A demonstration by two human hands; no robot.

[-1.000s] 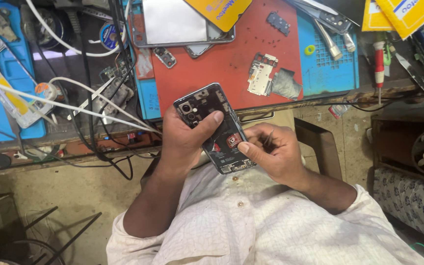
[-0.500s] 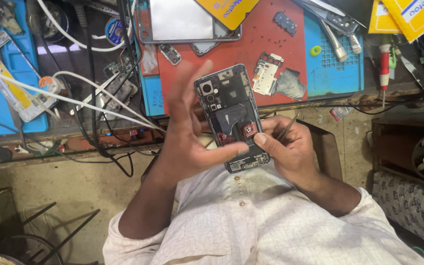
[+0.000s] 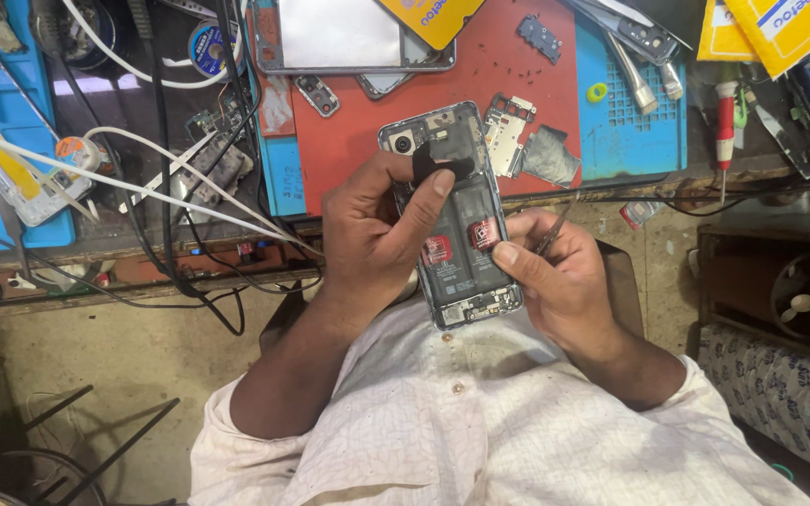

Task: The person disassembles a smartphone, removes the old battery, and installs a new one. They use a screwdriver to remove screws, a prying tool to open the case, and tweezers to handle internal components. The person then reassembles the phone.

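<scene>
Left hand (image 3: 372, 234) closed around opened phone (image 3: 452, 215), thumb across its top; right hand (image 3: 555, 272) grips phone's lower edge and tweezers (image 3: 555, 225) pointing to 1 o'clock, above bench (image 3: 367, 141)

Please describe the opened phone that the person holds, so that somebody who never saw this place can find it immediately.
Start at the red mat on the workbench. At its near edge, both hands hold the opened phone, the left hand gripping its side and the right hand its lower end. Unlike the phone frames lying flat on the bench, it is lifted up, its back cover off, showing a dark battery with two red stickers.
</scene>
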